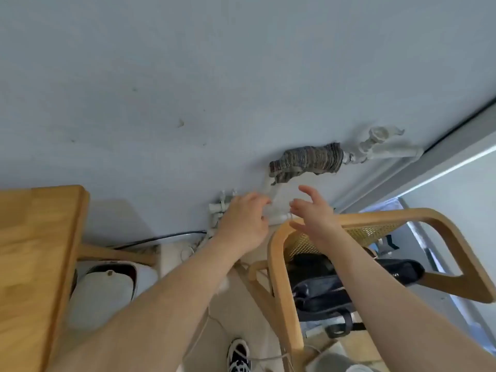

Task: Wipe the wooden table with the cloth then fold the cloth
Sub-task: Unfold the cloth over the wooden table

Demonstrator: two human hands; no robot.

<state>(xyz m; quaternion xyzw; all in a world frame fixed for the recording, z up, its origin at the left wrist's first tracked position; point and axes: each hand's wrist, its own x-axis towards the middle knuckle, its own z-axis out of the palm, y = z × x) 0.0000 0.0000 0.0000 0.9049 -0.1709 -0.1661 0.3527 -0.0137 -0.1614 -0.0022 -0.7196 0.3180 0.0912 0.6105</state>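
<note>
The light wooden table sits at the left edge below a pale blue-grey wall, where the striped grey cloth drapes a white pipe just above the outstretched left hand and right hand, fingers apart, empty.

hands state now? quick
Left hand: open, holding nothing.
Right hand: open, fingers spread, holding nothing, short of the striped cloth.

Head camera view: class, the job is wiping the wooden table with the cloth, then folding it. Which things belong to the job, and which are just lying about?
Job: striped cloth draped on the wall pipe; wooden table; left hand and right hand, stretched toward the cloth.
Lying about: cane-backed chair; black bag on its seat; sneaker on the floor.
</note>
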